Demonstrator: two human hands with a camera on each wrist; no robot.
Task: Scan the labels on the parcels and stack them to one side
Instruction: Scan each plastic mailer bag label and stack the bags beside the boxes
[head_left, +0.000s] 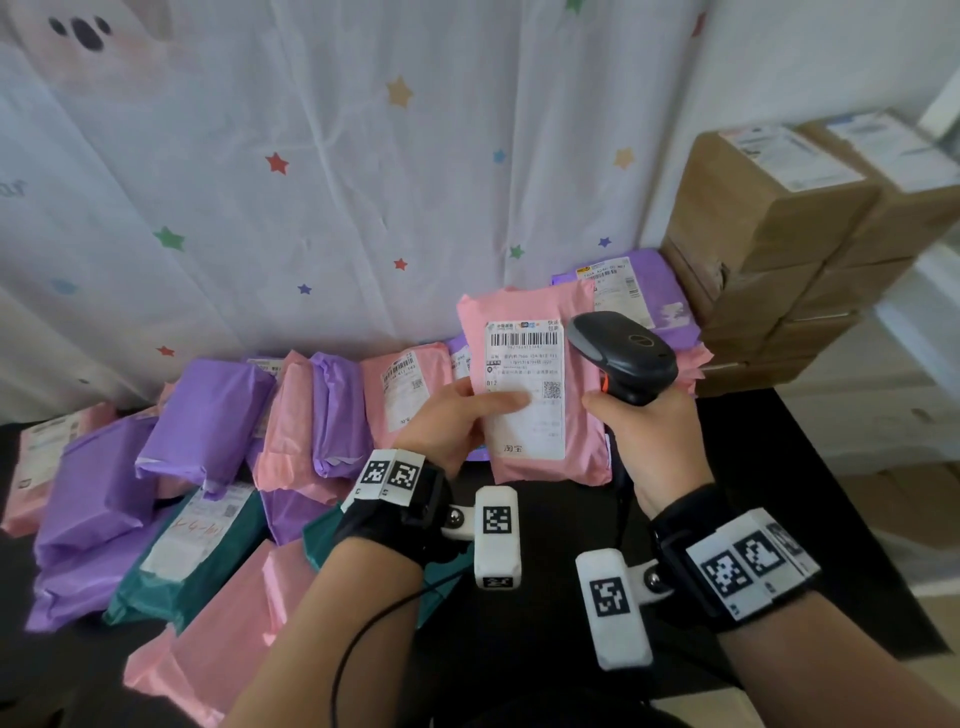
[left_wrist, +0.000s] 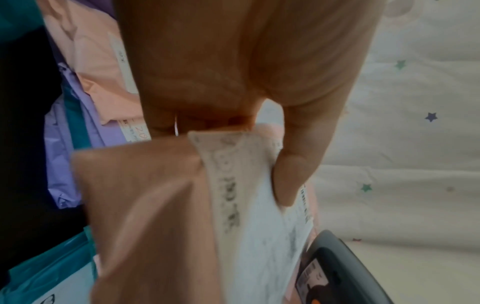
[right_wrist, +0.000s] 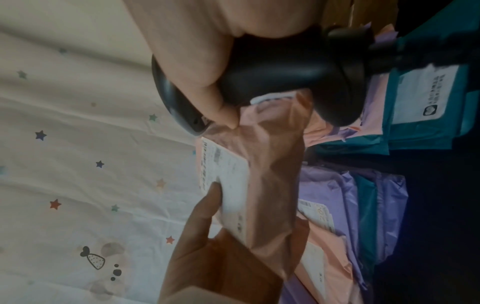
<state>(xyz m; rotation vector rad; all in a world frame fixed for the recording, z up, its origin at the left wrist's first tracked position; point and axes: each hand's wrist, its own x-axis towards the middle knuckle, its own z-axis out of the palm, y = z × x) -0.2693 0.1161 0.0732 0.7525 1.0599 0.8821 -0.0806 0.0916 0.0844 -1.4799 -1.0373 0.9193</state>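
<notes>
Head view: left hand (head_left: 457, 421) pinches a pink parcel (head_left: 535, 395) upright above the bench (head_left: 810, 467); right hand (head_left: 649, 441) grips a scanner (head_left: 623, 358) beside its label (head_left: 524, 384). Thumb on the label may block a read; the slick bag could slip.

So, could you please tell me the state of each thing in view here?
Pink plastic mailer parcel: held up, label facing the camera.
Black handheld barcode scanner: gripped, beside the label.
Left hand: pinching the parcel.
Right hand: gripping the scanner.
Brown cardboard boxes: stacked.
</notes>
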